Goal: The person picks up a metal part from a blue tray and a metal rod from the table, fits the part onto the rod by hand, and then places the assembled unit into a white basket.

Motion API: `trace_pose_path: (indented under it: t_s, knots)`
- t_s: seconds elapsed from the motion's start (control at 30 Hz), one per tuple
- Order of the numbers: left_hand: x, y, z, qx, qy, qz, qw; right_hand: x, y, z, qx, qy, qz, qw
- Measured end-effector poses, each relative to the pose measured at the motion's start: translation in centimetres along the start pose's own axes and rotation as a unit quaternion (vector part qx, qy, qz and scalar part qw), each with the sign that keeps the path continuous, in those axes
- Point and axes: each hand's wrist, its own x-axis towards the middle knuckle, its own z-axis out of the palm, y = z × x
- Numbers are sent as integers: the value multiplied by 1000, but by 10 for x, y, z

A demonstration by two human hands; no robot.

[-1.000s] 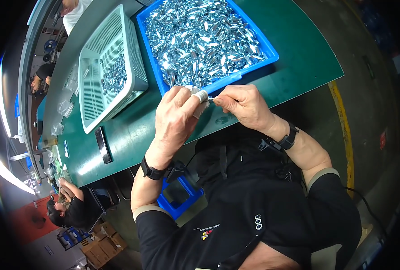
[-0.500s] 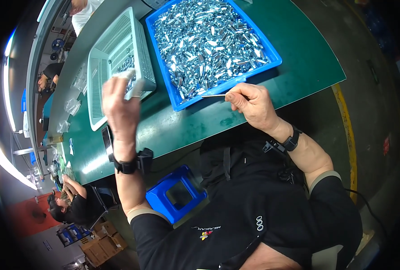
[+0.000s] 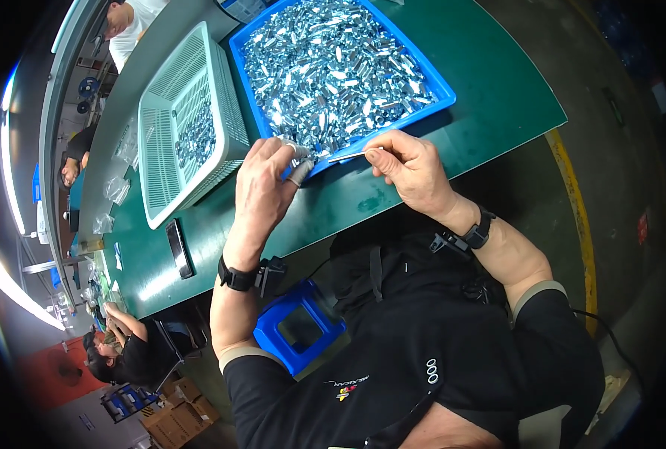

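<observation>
My right hand is closed in a pinch on a thin metal rod. The rod points left, over the near rim of a blue tray. Heaped in that tray are many small shiny metal pieces. At the tray's near left corner, my left hand has its fingers bent together, with pale coverings on the thumb and fingertips. What lies between those fingertips is too small to make out. To the left stands a pale green mesh basket with a smaller pile of metal pieces inside.
On the green table a black phone lies near the front edge. Clear plastic bags are farther left. Below the table stands a blue stool. Other people sit at the left, and one is across the table.
My left hand has moved right, from over the mesh basket to the blue tray's near corner. The right hand still holds the rod in nearly the same place. The view has shifted slightly.
</observation>
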Motion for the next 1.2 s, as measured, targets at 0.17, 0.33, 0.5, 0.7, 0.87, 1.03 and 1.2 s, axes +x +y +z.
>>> trace_pose_path:
  t_s: [0.17, 0.33, 0.5, 0.7, 0.87, 1.03, 1.2]
  knots:
    - [1, 27, -3, -29, 16, 33, 999, 0, 2, 0, 16, 21, -1, 1000]
    - [0, 23, -4, -7, 5, 17, 1000, 1, 4, 2, -7, 5, -6, 1000]
    - [5, 27, 0, -4, 23, 68, 997, 0, 3, 3, -9, 20, -15, 1000]
    - [13, 38, -1, 1, 3, 99, 995, 0, -2, 0, -37, 6, 10, 999]
    - [13, 40, 4, -32, 6, 111, 993, 1, -1, 0, -52, -39, 19, 998]
    - [11, 37, 1, -19, 14, 109, 994, 1, 1, 0, -55, -28, -23, 998]
    - [-2, 4, -41, 72, 87, 33, 993, 2, -5, -2, 29, -12, 37, 999]
